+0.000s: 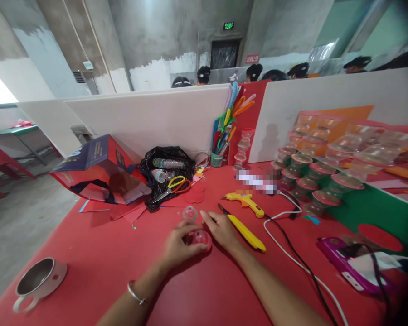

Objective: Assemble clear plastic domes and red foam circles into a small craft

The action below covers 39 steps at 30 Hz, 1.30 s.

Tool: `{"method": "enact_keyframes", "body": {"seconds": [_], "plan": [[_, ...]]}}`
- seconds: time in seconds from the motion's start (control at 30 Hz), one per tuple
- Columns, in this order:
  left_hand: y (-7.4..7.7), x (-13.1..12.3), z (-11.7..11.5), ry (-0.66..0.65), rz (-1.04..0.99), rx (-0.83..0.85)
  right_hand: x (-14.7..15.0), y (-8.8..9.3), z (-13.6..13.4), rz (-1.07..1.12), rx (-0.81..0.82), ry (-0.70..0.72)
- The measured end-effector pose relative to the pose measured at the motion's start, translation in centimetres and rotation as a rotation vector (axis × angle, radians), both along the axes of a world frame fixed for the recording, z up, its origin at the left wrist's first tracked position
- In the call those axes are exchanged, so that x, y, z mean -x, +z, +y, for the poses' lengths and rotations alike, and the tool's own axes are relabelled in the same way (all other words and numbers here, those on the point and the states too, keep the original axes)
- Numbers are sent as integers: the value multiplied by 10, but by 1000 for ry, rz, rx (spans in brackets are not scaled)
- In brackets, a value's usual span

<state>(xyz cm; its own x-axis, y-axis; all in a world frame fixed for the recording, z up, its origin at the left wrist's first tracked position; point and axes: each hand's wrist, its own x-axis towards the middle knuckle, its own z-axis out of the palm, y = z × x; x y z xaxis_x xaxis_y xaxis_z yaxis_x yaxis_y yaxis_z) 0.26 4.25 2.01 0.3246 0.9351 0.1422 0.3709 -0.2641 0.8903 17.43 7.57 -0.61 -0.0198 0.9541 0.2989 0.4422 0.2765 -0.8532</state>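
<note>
Beneath my left hand is a small clear plastic dome-shaped cup with a red round base; my thumb and fingers grip its sides on the tabletop. My right hand is just to the right of it, fingers stretched out to the upper left and slightly apart, with nothing visible in them. Its fingertips are close to the cup, and whether they touch is unclear. A second clear plastic cup sits just beyond my hands. Right of my right hand lie a yellow utility knife and a yellow glue gun.
A mug stands front left. Behind are a gift bag, a black plastic bag with cups, scissors and a holder of craft sticks. Stacked clear cups, a purple power strip and cables are right.
</note>
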Motion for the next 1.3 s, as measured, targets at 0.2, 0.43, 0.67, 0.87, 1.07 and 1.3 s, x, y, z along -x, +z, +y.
{"method": "enact_keyframes", "body": {"seconds": [0.2, 0.43, 0.67, 0.87, 1.07, 1.3], "plan": [[-3, 6, 5, 137, -395, 332, -16, 7, 1, -65, -144, -172], [0, 8, 5, 147, -544, 382, -45, 18, 3, -607, -407, -492], [1, 8, 5, 172, -595, 401, -57, 21, 6, -859, -202, -536], [-1, 9, 5, 152, -596, 382, -67, 22, -2, -905, 42, -485], [-2, 9, 6, 169, -664, 409, -89, 6, -24, -911, -18, -373], [11, 7, 2, 177, -725, 454, -97, -23, -43, -962, -50, -355]]}}
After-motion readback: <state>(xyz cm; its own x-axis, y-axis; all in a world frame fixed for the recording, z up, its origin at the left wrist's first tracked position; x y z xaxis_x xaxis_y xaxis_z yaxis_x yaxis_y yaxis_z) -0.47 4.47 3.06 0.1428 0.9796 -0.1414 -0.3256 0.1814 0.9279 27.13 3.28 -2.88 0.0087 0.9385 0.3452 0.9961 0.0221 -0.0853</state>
